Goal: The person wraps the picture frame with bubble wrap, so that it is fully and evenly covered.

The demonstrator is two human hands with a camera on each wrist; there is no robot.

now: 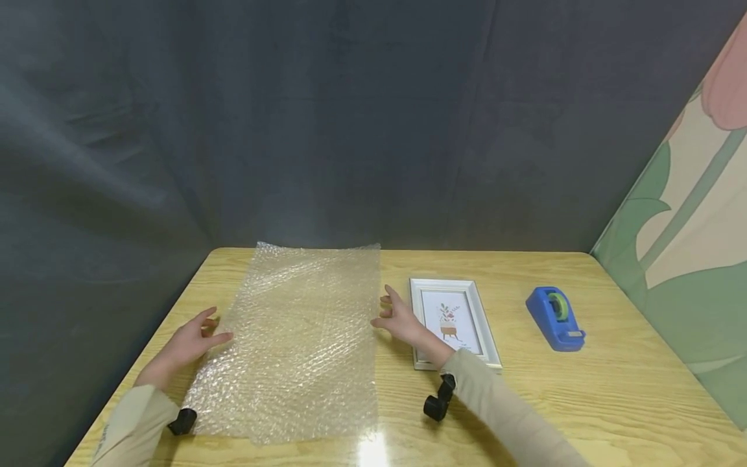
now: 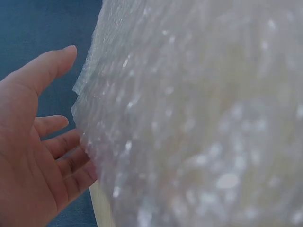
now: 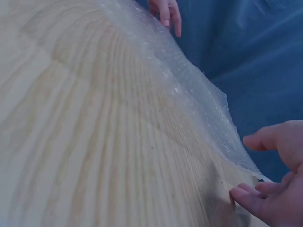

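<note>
A clear sheet of bubble wrap [image 1: 303, 337] lies spread over the left part of the wooden table. Beside its left edge is my left hand [image 1: 189, 340], thumb and fingers apart; in the left wrist view some fingertips [image 2: 87, 175] reach the sheet's edge, and contact is hard to tell. My right hand [image 1: 403, 318] hovers by the sheet's right edge with nothing in its grasp, fingers loosely bent. Just right of that hand a white picture frame [image 1: 487, 324] lies face up, showing a plant drawing; my right wrist partly covers its lower left.
A blue tape dispenser [image 1: 548, 321] with a greenish roll stands toward the table's right side. Dark curtain [image 1: 350, 130] hangs behind the table [image 1: 618, 402] and on the left. A flower-patterned wall covering [image 1: 688, 259] borders the right.
</note>
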